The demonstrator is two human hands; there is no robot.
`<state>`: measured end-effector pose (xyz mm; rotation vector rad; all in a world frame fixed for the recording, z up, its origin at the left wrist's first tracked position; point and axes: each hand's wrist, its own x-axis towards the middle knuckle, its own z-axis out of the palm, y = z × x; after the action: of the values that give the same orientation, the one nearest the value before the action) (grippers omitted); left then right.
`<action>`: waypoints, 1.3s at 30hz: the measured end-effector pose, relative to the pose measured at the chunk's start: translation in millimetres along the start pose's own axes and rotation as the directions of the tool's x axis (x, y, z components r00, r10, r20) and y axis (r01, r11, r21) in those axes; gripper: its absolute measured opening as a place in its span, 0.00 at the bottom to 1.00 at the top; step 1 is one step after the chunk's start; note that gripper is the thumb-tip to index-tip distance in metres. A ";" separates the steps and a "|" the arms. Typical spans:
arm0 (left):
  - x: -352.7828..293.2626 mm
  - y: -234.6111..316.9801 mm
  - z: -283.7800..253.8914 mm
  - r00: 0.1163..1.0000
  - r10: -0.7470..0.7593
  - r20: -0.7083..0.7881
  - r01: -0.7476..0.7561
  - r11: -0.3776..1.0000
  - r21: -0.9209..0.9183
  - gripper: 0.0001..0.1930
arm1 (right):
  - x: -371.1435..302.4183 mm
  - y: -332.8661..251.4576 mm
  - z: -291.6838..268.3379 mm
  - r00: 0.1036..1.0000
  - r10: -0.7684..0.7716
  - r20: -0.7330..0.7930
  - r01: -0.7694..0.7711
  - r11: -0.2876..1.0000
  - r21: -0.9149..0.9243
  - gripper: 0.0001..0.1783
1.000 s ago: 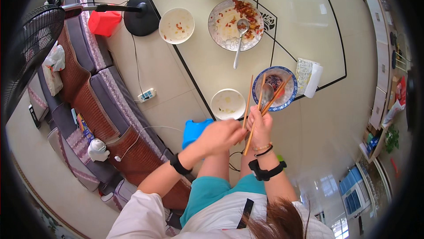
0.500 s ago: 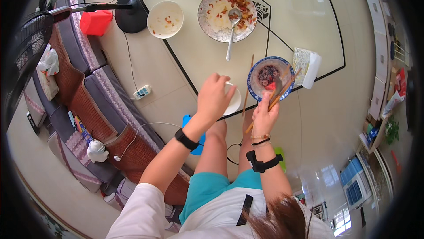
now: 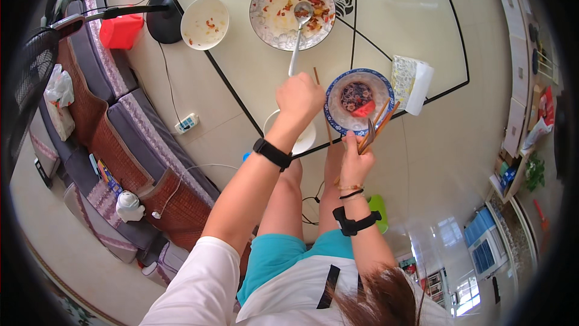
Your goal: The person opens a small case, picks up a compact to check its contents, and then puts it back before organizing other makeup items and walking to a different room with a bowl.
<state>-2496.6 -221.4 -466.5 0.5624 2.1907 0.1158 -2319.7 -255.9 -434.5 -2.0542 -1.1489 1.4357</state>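
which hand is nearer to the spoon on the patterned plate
Left. The left hand is right by the handle end of the spoon; its grip is hidden. The right hand is farther, lower right, by the near rim of the blue-rimmed bowl.

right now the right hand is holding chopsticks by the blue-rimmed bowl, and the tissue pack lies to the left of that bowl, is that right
Not quite: the tissue pack lies to the right of the blue-rimmed bowl, as the head view shows. The right hand is indeed holding chopsticks by that bowl.
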 end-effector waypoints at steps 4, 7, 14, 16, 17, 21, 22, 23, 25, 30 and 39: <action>7.1 12.1 5.6 0.999 -0.043 -0.021 0.044 0.998 0.041 0.14 | 2.6 -3.0 -1.7 0.995 0.077 0.070 -0.078 0.997 0.018 0.14; 19.6 8.8 13.8 0.998 -0.050 -0.041 0.051 0.998 0.028 0.14 | 0.7 -10.4 1.1 0.989 0.083 0.120 -0.087 0.996 0.033 0.14; 6.2 -1.8 -3.1 0.971 0.110 -0.210 -0.130 0.988 -0.082 0.12 | 5.0 -32.8 2.4 0.957 -0.115 0.267 0.140 0.987 -0.077 0.17; -14.0 5.4 -23.4 0.934 0.154 -0.322 -0.260 0.911 -0.319 0.09 | 9.9 -38.2 5.5 0.931 -0.248 0.268 0.282 0.955 -0.096 0.19; -26.4 8.5 -39.6 0.935 0.151 -0.322 -0.257 0.913 -0.317 0.09 | 11.4 -42.4 9.0 0.910 -0.312 0.274 0.363 0.918 -0.162 0.22; -62.5 11.3 -94.6 0.915 0.145 -0.376 -0.341 0.776 -0.531 0.07 | 15.2 -56.4 24.0 0.834 -0.420 0.357 0.500 0.849 -0.171 0.25; -66.9 9.5 -103.4 0.919 0.162 -0.359 -0.365 0.697 -0.618 0.07 | 14.7 -59.7 27.9 0.810 -0.440 0.389 0.518 0.847 -0.121 0.25; -70.1 5.9 -112.3 0.942 0.190 -0.276 -0.328 0.687 -0.649 0.08 | 10.3 -71.5 30.3 0.813 -0.393 0.429 0.487 0.864 -0.132 0.21; -61.7 -2.5 -119.4 0.944 0.233 -0.233 -0.329 0.636 -0.698 0.10 | 9.9 -77.3 32.4 0.833 -0.377 0.405 0.470 0.868 -0.159 0.20; 29.1 -88.4 -124.8 0.795 -0.161 -0.585 -0.176 0.861 -0.476 0.22 | 9.8 -78.1 28.4 0.891 -0.293 0.347 0.349 0.930 -0.114 0.17; 100.3 -153.5 -116.2 0.968 -0.225 -0.109 -0.058 0.219 -0.974 0.20 | 16.7 -36.0 1.9 0.883 -0.129 0.451 0.190 0.977 -0.093 0.12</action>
<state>-2693.9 -302.5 -506.9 -0.3673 1.8166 1.4966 -2333.5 -221.5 -420.1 -1.7023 -1.5933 1.8425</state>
